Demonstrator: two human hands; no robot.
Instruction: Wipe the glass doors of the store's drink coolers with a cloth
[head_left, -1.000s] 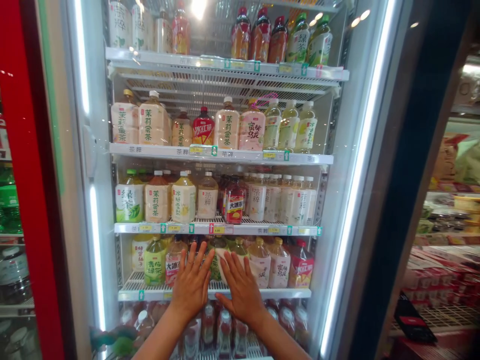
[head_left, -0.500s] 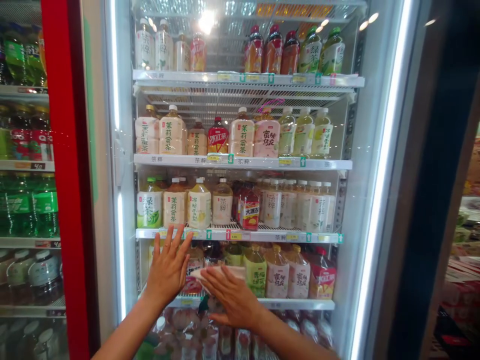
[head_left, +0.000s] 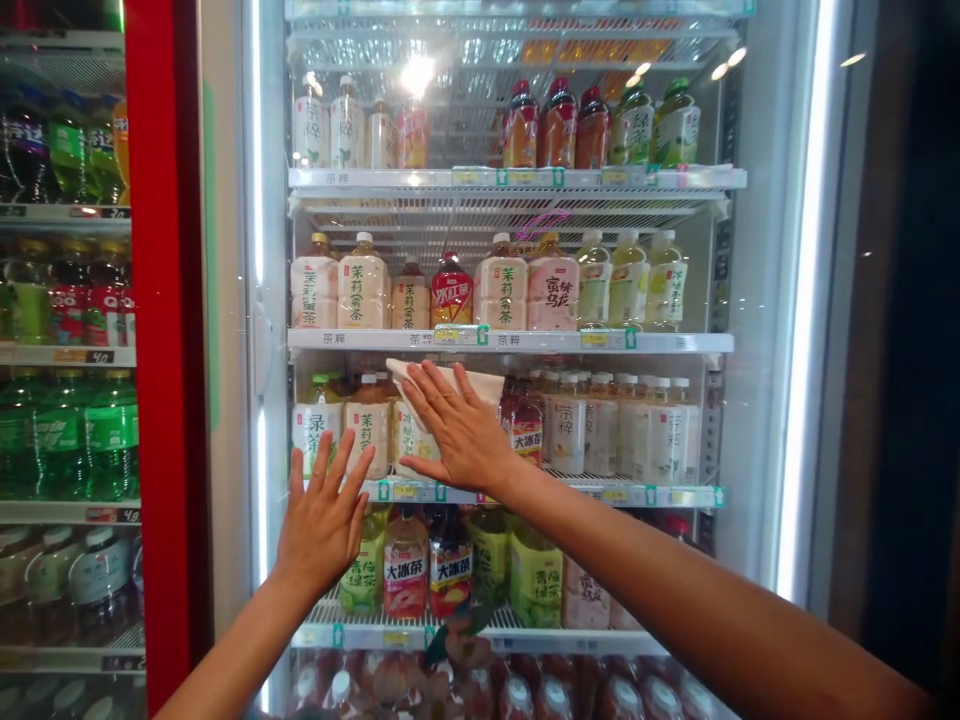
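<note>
A drinks fridge with a glass door [head_left: 750, 300] fills the view. My right hand [head_left: 457, 430] lies flat on the glass with fingers spread, pressing a white cloth [head_left: 480, 385] against it at the level of the third shelf. My left hand [head_left: 324, 520] rests lower and to the left, palm flat on the glass, fingers apart, holding nothing. Behind the glass stand rows of tea bottles [head_left: 525, 290] on white wire shelves [head_left: 510, 340].
A red door frame [head_left: 161, 350] stands on the left, with a second fridge of green and dark bottles [head_left: 67, 430] beyond it. A lit white strip [head_left: 802, 300] runs down the door's right side. A dark frame [head_left: 900, 350] borders the right edge.
My right hand has slid the cloth up the glass from the lower shelf level to the third shelf. My left hand stays flat on the glass, lower left. The view has shifted right.
</note>
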